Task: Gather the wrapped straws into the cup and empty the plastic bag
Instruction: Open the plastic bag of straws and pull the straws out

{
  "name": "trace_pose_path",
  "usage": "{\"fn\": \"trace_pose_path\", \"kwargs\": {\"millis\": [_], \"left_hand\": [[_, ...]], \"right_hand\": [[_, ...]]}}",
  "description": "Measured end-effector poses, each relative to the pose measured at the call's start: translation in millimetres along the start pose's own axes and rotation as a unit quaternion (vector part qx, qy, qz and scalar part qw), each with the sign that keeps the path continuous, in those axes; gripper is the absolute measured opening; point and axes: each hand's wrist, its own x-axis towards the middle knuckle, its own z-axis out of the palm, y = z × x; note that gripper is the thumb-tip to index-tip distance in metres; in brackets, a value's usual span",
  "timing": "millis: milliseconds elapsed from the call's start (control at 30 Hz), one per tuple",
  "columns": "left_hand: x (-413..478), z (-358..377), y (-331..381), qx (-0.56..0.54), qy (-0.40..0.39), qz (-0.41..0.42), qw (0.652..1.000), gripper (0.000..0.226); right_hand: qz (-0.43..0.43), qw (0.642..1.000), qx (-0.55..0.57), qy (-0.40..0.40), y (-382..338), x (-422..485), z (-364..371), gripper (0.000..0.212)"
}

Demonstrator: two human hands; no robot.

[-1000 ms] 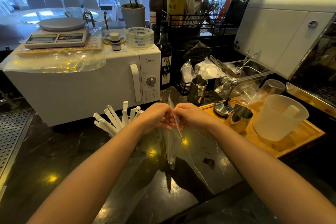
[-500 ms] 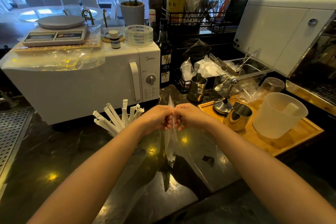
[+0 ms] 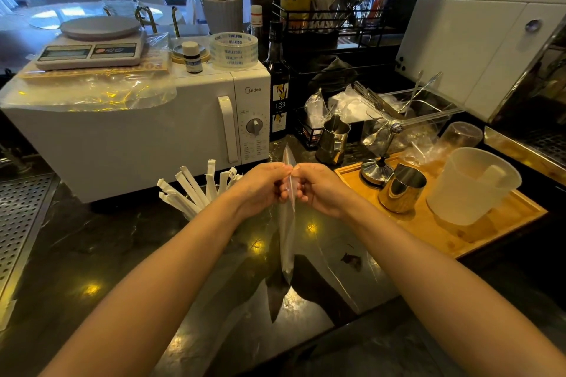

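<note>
Clear plastic bag [image 3: 288,232] hangs edge-on between the two hands, its top corner rising just above the fingertips and its lower end close over the dark tabletop [image 3: 92,254]. Left hand [image 3: 260,188] and right hand [image 3: 321,190] meet knuckle to knuckle, each closed in a pinch on the bag's upper edge. Wrapped straws [image 3: 196,190] fan upward just left of the left hand; whatever holds them is hidden behind the forearm. Beyond that stands a white microwave [image 3: 137,138]; right of the right hand, a wooden tray [image 3: 459,232].
</note>
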Motion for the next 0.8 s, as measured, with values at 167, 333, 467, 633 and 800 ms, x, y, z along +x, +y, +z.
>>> {"fn": "trace_pose_path", "kwargs": {"millis": [167,333,467,633,800], "left_hand": [[-4,2,-4,-0.016,0.005,0.015,1.0,0.029],[-3,1,-3,-0.082,0.043,0.039,0.995,0.022],[-7,-5,-2,0.034,0.013,0.011,0.999,0.025],[-10,-18,3,0.15,0.087,0.002,0.985,0.03],[-13,-33,12,0.245,0.111,-0.002,0.963,0.031]], "right_hand": [[-0.009,1.0,0.001,0.016,3,-1,1,0.035],[-0.022,0.994,0.103,0.027,10,0,3,0.036],[0.0,1.0,0.012,-0.011,9,-3,1,0.036],[0.046,0.987,-0.157,0.002,-3,-7,-13,0.034],[0.084,0.954,-0.288,0.003,-16,-16,-28,0.034]]}}
